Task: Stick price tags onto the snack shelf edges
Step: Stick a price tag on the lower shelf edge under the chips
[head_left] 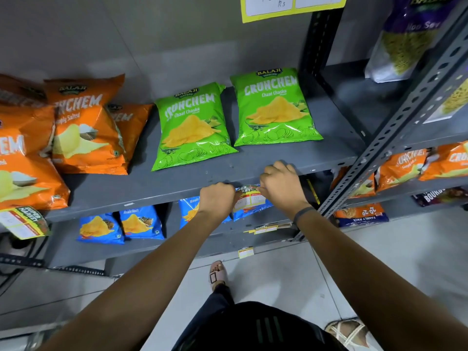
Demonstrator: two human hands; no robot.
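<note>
Hanging off the front lip at the far left was a yellow price tag (24, 222) already fixed to the grey metal shelf (157, 188), just below a heap of orange chip bags (83, 133) lying on the shelf top. Further right, two green chip bags (192, 127) lay flat side by side on the same shelf, face up and clear of the front edge. On the level beneath, blue snack packets (121, 225) showed under the shelf lip. Near the middle of the shelf edge, the left hand (217, 197) was curled into a loose fist, its fingers pinching the left end of a second price tag (249, 197) against the shelf's front face. That tag sat between the two hands, its printed header and white boxes partly visible and its ends covered by fingers. The right hand (281, 184) was closed too, knuckles up over the shelf lip, fingertips pressing the tag's right end; a dark band (302, 213) circled that wrist. Whether the tag was fully stuck down could not be told. Below, smaller yellow tags (263, 228) clung to the lower shelf edges. To the right stood a perforated grey upright (395, 127), with more orange bags (402, 165) on the neighbouring rack beyond it.
</note>
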